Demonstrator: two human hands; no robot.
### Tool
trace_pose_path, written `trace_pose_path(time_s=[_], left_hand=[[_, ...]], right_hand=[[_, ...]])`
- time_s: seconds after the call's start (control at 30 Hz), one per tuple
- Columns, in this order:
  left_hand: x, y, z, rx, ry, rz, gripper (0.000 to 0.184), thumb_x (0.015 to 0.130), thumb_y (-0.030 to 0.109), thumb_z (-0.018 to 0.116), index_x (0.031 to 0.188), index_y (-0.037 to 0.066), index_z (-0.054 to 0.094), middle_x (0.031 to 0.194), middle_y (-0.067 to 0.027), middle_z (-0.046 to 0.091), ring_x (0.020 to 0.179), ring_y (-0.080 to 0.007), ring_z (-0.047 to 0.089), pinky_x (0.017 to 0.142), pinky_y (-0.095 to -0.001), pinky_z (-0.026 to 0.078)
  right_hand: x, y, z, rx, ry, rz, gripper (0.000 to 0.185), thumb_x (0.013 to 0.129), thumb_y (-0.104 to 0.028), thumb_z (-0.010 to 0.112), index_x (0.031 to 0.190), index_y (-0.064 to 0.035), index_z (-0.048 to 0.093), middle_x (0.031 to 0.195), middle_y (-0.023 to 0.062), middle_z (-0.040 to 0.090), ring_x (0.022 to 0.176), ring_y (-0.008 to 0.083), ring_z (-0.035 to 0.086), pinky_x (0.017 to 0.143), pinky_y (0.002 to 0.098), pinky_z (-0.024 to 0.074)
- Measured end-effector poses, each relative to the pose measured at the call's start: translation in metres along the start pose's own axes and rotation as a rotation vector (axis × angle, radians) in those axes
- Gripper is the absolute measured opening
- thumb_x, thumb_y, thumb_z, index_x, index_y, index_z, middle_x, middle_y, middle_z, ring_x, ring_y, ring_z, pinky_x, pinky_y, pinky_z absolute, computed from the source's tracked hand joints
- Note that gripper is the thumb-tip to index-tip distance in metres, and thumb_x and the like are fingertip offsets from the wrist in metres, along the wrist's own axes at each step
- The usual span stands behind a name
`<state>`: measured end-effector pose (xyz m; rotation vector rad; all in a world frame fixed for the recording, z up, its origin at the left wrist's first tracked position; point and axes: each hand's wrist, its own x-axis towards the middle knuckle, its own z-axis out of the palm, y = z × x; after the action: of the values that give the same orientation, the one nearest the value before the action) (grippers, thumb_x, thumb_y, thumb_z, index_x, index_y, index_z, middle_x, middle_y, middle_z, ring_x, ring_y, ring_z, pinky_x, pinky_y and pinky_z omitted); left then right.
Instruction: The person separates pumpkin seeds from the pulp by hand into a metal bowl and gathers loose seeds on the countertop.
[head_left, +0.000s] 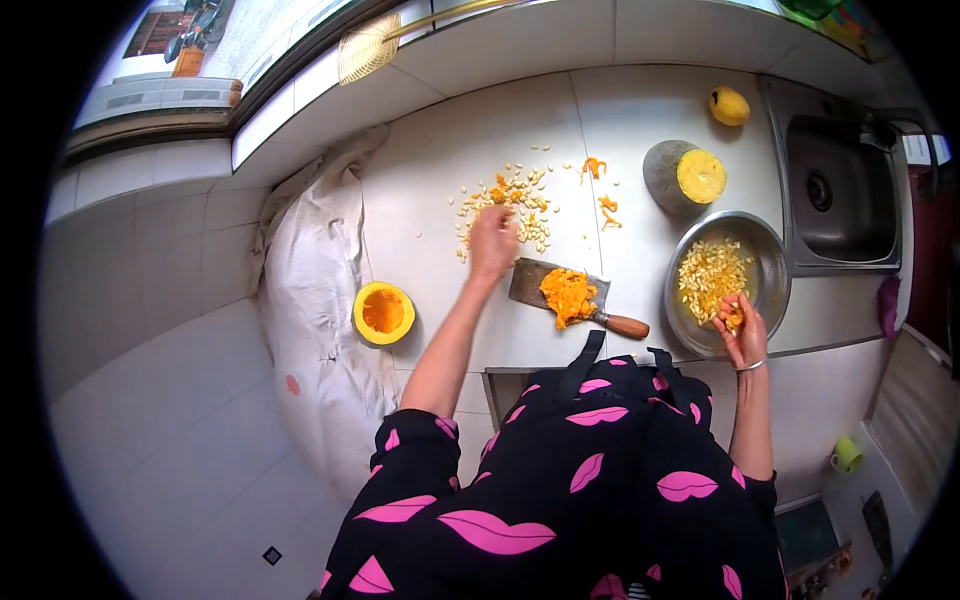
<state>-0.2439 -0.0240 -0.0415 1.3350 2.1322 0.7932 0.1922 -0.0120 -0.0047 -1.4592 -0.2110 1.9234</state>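
My left hand reaches over pale seeds scattered on the white counter; its fingers are blurred and point down at orange bits. My right hand is curled around orange pulp at the front rim of a metal bowl, which holds many seeds. Between the hands lies a cleaver with a wooden handle, a heap of orange pulp on its blade. A hollowed pumpkin piece sits at the left, its cut side up.
Behind the bowl stands a larger pumpkin piece. A small yellow fruit lies near the sink at the right. White cloth covers something along the left side. Orange scraps lie behind the cleaver.
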Motion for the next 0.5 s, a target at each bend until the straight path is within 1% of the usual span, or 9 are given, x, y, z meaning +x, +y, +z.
trace_pose_path(time_s=[0.03, 0.13, 0.17, 0.23, 0.33, 0.43, 0.5], left_hand=[[0.004, -0.016, -0.011, 0.139, 0.056, -0.033, 0.014, 0.073, 0.004, 0.061, 0.087, 0.001, 0.060, 0.084, -0.0150, 0.058, 0.077, -0.0289, 0.058, 0.071, -0.0369, 0.048], [0.010, -0.046, -0.020, 0.238, 0.097, -0.085, 0.017, 0.072, 0.004, 0.062, 0.088, 0.003, 0.059, 0.087, -0.0151, 0.057, 0.082, -0.0318, 0.057, 0.074, -0.0399, 0.047], [0.010, -0.053, -0.016, 0.281, 0.084, -0.068, 0.017, 0.072, 0.005, 0.062, 0.089, 0.003, 0.059, 0.088, -0.0152, 0.056, 0.083, -0.0320, 0.056, 0.075, -0.0405, 0.047], [0.012, -0.056, -0.010, 0.366, 0.057, -0.030, 0.017, 0.073, 0.006, 0.062, 0.089, 0.004, 0.059, 0.091, -0.0154, 0.056, 0.085, -0.0326, 0.056, 0.075, -0.0417, 0.047], [0.017, -0.055, -0.003, 0.398, 0.069, -0.053, 0.016, 0.073, 0.009, 0.062, 0.087, 0.003, 0.058, 0.089, -0.0152, 0.056, 0.085, -0.0326, 0.056, 0.077, -0.0434, 0.046], [0.023, -0.061, -0.007, 0.338, 0.034, -0.070, 0.016, 0.073, 0.011, 0.062, 0.085, 0.001, 0.060, 0.082, -0.0146, 0.060, 0.078, -0.0304, 0.059, 0.071, -0.0406, 0.048], [0.027, -0.065, -0.016, 0.147, 0.044, -0.165, 0.016, 0.072, 0.011, 0.063, 0.084, 0.000, 0.062, 0.077, -0.0144, 0.061, 0.071, -0.0286, 0.060, 0.066, -0.0379, 0.049]], right_hand=[[-0.001, -0.001, -0.006, 0.013, 0.040, -0.011, 0.026, 0.093, -0.028, 0.049, 0.094, -0.0025, 0.056, 0.075, 0.0031, 0.056, 0.066, 0.0101, 0.058, 0.060, 0.0250, 0.0558], [0.001, 0.002, -0.013, 0.002, 0.102, 0.010, 0.026, 0.093, -0.028, 0.050, 0.094, -0.0025, 0.056, 0.075, 0.0027, 0.057, 0.066, 0.0100, 0.059, 0.060, 0.0252, 0.0563], [0.000, 0.004, -0.014, -0.004, 0.126, 0.020, 0.026, 0.093, -0.028, 0.050, 0.094, -0.0025, 0.056, 0.075, 0.0026, 0.057, 0.066, 0.0101, 0.059, 0.059, 0.0253, 0.0563], [0.001, 0.009, -0.012, 0.000, 0.123, 0.036, 0.026, 0.093, -0.028, 0.050, 0.093, -0.0028, 0.056, 0.074, 0.0026, 0.057, 0.065, 0.0104, 0.059, 0.059, 0.0256, 0.0565], [0.002, 0.010, -0.006, -0.004, 0.124, 0.044, 0.026, 0.093, -0.029, 0.050, 0.093, -0.0030, 0.056, 0.074, 0.0029, 0.058, 0.065, 0.0108, 0.059, 0.060, 0.0260, 0.0568], [0.003, 0.010, -0.003, -0.023, 0.125, 0.042, 0.026, 0.093, -0.029, 0.050, 0.092, -0.0029, 0.056, 0.074, 0.0034, 0.058, 0.066, 0.0111, 0.060, 0.060, 0.0262, 0.0571], [0.006, 0.009, -0.003, -0.025, 0.116, 0.032, 0.027, 0.093, -0.029, 0.050, 0.092, -0.0028, 0.056, 0.074, 0.0036, 0.058, 0.066, 0.0111, 0.060, 0.060, 0.0262, 0.0571]])
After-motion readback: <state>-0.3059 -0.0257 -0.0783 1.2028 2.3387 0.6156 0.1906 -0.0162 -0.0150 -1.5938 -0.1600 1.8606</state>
